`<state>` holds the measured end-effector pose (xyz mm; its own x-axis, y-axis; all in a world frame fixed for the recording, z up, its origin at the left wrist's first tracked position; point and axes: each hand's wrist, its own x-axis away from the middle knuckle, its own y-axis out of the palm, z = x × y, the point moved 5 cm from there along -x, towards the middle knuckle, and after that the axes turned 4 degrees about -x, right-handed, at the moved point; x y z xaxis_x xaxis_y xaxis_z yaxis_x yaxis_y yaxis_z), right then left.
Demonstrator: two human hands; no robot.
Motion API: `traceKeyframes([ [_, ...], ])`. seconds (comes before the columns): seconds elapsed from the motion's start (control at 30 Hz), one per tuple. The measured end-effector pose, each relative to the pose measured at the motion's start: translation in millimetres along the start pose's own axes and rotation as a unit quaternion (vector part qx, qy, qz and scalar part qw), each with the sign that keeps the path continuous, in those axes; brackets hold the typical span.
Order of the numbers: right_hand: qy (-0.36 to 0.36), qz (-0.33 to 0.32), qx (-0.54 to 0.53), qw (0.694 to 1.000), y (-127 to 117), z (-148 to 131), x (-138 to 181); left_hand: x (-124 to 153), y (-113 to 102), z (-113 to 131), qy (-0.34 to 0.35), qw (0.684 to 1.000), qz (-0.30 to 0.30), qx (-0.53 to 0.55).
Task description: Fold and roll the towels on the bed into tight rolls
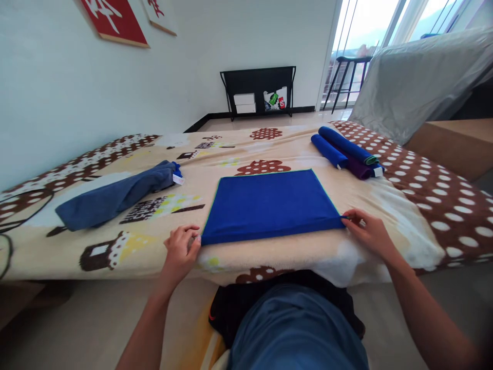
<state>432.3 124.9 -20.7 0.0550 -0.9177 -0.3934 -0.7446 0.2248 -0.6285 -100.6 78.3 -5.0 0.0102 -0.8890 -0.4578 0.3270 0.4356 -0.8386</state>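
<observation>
A blue towel (273,203) with green edging lies flat on the patterned blanket (246,253) in front of me, its near edge turned over in a narrow fold. My left hand (184,247) pinches the near left corner between thumb and fingers. At the near right corner, my right hand (364,228) grips the end of the folded edge. Both hands rest low over the blanket. To the right lie rolled towels, a blue roll (346,144) and a purple roll (358,167) among them. On the left is a grey-blue folded cloth (115,196) with a white tag.
A black rack (258,85) with white boxes stands by the far wall. Beyond the bed's right side are a plastic-covered piece of furniture (419,77) and a stool (348,77). A dark cable (42,192) lies at the left edge.
</observation>
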Motion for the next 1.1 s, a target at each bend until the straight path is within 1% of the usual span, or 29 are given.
traceKeyframes([
  [0.13, -0.030, 0.030, 0.070, 0.997, 6.1, -3.7, -2.2, -1.3, 6.7, 8.8, -0.015, 0.997, 0.046, -0.064],
  [0.27, -0.067, 0.052, 0.113, 0.990, 9.0, -4.8, 2.6, 3.3, 4.4, 18.2, -0.012, 0.992, 0.108, -0.056],
  [0.33, -0.081, 0.083, 0.131, 0.985, 7.5, -4.2, 6.2, 6.3, 2.3, 22.3, 0.008, 0.991, 0.128, -0.048],
  [0.4, -0.108, 0.098, 0.155, 0.977, 6.5, -4.4, 9.7, 9.6, 1.4, 24.5, 0.044, 0.989, 0.128, -0.052],
  [0.47, -0.138, 0.074, 0.172, 0.973, 6.7, -4.2, 12.8, 14.0, 0.5, 22.8, 0.078, 0.988, 0.122, -0.054],
  [0.57, -0.163, 0.018, 0.168, 0.972, 4.4, -1.2, 17.4, 21.8, -1.2, 15.3, 0.108, 0.988, 0.101, -0.045],
  [0.63, -0.160, -0.011, 0.161, 0.974, 1.3, 1.5, 19.2, 26.2, -1.1, 10.2, 0.115, 0.990, 0.075, -0.041],
  [0.7, -0.147, -0.031, 0.150, 0.977, -0.6, 3.6, 18.1, 28.1, -1.4, 5.9, 0.112, 0.991, 0.061, -0.033],
  [0.8, -0.130, -0.039, 0.127, 0.983, -1.3, 4.5, 10.3, 24.6, -2.8, 1.1, 0.096, 0.992, 0.071, -0.029],
  [0.9, -0.143, -0.039, 0.111, 0.983, -3.3, 2.0, 1.7, 18.1, -5.6, -1.2, 0.093, 0.992, 0.079, -0.028],
  [1.0, -0.165, -0.031, 0.110, 0.980, -13.7, -1.8, 1.2, 16.5, -14.3, -1.0, 0.107, 0.990, 0.094, -0.016],
  [1.1, -0.165, -0.038, 0.101, 0.980, -26.5, -4.4, 8.6, 20.0, -23.0, 0.3, 0.115, 0.989, 0.094, -0.011],
])
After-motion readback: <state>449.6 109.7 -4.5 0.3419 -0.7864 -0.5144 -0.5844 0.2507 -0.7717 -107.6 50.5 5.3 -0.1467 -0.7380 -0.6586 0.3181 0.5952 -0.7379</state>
